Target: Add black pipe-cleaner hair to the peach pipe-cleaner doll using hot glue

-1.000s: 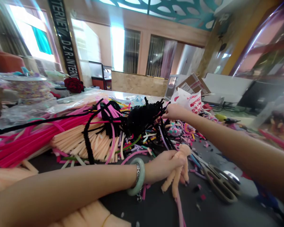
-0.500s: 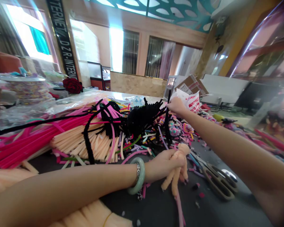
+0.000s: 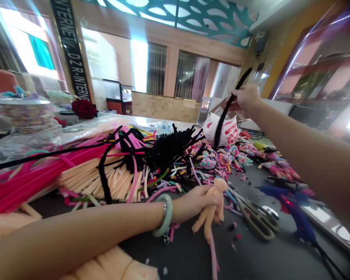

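My left hand (image 3: 196, 202), with a pale green bangle (image 3: 167, 216) at the wrist, is closed around a peach doll figure (image 3: 209, 217) twisted from fuzzy pipe cleaners. Its round head shows above the fingers and its limbs hang below, along with a pink strand. Up at the right, my right hand (image 3: 246, 99) pinches a black pipe cleaner (image 3: 226, 111), which hangs slanted in the air. A heap of black pipe cleaners (image 3: 170, 146) lies in the middle of the table, beside a bundle of cut peach ones (image 3: 96, 177).
Scissors (image 3: 258, 221) lie right of the doll, and a blue glue gun (image 3: 294, 210) with a red light is further right. Small colourful dolls (image 3: 221, 157) and a white plastic bag (image 3: 220, 128) are behind. Long magenta pipe cleaners (image 3: 46, 177) spread out on the left.
My right hand has lifted up and to the right, drawing the black pipe cleaner away from the heap. My left hand still holds the doll. The glue gun has come into view.
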Demonstrator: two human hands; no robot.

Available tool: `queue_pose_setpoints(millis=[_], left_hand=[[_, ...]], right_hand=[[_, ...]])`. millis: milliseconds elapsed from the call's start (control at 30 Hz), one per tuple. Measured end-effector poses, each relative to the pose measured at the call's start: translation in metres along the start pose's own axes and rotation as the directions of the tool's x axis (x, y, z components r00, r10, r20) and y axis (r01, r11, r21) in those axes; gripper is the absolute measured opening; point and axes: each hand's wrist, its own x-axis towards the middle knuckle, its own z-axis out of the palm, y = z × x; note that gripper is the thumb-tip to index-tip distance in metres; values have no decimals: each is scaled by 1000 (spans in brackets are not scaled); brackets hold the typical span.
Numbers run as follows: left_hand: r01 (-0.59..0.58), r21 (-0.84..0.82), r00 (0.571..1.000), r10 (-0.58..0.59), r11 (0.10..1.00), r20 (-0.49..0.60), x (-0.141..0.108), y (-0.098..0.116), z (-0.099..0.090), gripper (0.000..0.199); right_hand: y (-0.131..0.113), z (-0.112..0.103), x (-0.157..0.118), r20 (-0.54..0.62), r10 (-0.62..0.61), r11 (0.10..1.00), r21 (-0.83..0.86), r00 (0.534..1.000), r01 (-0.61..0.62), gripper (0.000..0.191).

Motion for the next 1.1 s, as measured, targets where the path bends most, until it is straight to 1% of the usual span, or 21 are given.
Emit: queue_pose_setpoints(millis=[100,133,200,300,433,533,567,600,633,700,733,767,800,833,867,933,1000,1100], left_hand=[[-15,29,1000,15,999,-9,-1,0,1,22],[-19,42,1000,19,999,-14,-1,1,1,23],[-29,68,999,31,997,-33,-3,3,3,23],[-49,118,995,59,992,-81,-5,6,5,19],[-64,182,990,85,981,-111,-7,8,6,17],[-76,210,988,103,975,-118,-8,9,6,18],[-81,217,987,109,973,-119,-9,9,6,17],[-87,224,986,115,971,-119,-10,9,6,17],[-93,228,986,122,969,-118,-10,9,6,18],[-114,232,982,145,966,-121,-12,9,7,21],[-132,235,978,165,963,-125,-12,10,7,23],[-154,236,974,187,960,-127,-13,11,7,26],[-177,231,969,210,957,-130,-13,12,8,28],[-199,220,964,232,955,-133,-13,13,8,31],[-220,204,958,250,954,-138,-12,14,9,33],[-250,169,947,277,953,-161,-11,17,10,33],[-268,143,935,293,953,-199,-9,21,11,30],[-290,115,922,310,950,-231,-8,28,11,28]], right_hand=[[-6,-7,-12,60,81,995,47,995,-84,31],[-8,-9,-17,85,89,994,51,992,-94,32],[-11,-12,-29,145,78,995,44,986,-85,30],[-15,-17,-51,265,5,1000,15,964,-9,24],[-17,-21,-83,447,-91,994,-17,890,110,24],[-18,-21,-103,554,-110,986,-46,826,163,22],[-19,-21,-109,585,-121,976,-79,802,205,21],[-20,-21,-114,609,-139,954,-128,781,270,20],[-21,-22,-120,638,-171,904,-201,751,377,19],[-22,-26,-130,696,-239,726,-335,677,600,19],[-22,-28,-135,725,-263,631,-370,637,682,20],[-21,-31,-140,744,-279,563,-386,607,731,22],[-19,-34,-145,752,-290,519,-396,592,758,23],[-17,-37,-150,745,-302,495,-410,594,766,25],[-15,-40,-154,720,-320,484,-434,616,760,26],[-10,-47,-164,630,-374,489,-489,681,722,28],[-8,-51,-174,523,-431,519,-523,735,676,27],[-9,-53,-193,392,-468,591,-527,792,610,26]])
